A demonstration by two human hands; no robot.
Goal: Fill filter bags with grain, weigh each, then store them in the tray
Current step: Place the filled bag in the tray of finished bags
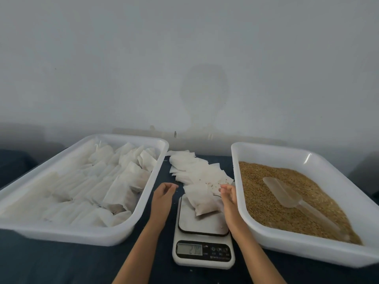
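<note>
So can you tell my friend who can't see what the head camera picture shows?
A filled filter bag lies on a small scale, between a left hand and right hand. A tray of bags sits left, a grain tray with a scoop right.

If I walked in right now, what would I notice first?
Probably the big white tray on the right, full of brown grain with a clear scoop lying in it. On the left, another tray is packed with white filter bags. Between them, one filled bag sits on a small scale, a hand on each side.
</note>
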